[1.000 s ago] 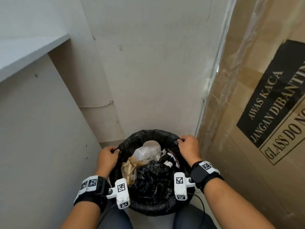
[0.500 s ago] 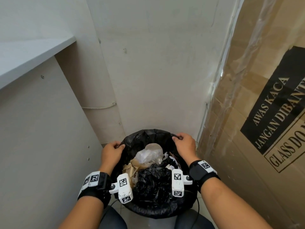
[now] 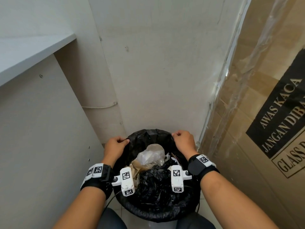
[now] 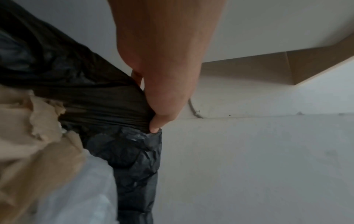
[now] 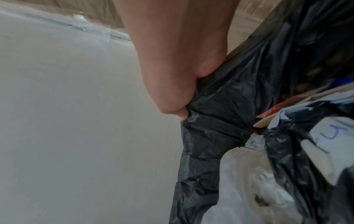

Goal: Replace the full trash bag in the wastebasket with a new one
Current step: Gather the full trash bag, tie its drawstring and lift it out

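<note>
Corner of plain white wall (image 3: 156, 71); white table (image 3: 29, 52) at left; wrapped cardboard box (image 3: 264, 113) at right, printed "AWAS KACA".

Wastebasket (image 3: 162, 224): stood on floor in the corner between table panel and box, only a grey strip of its body seen below the liner in head view.

Trash bag (image 3: 148, 138): black, lining the wastebasket, filled with clear plastic (image 3: 151, 154), brown paper (image 3: 135, 167) and crumpled black film (image 3: 156, 184).

Head view only: both hands together at opposite sides of the far rim, wrist straps with coded markers.

Left wrist view only: left hand (image 4: 162, 68) curled, thumb and fingers pinched on a gathered fold of bag edge; white cable (image 4: 193, 110) along wall behind.

Right wrist view only: right hand (image 5: 178, 60) clenched on bunched bag edge; red-printed card (image 5: 275, 110) and paper with blue handwriting (image 5: 337, 136) among contents.
</note>
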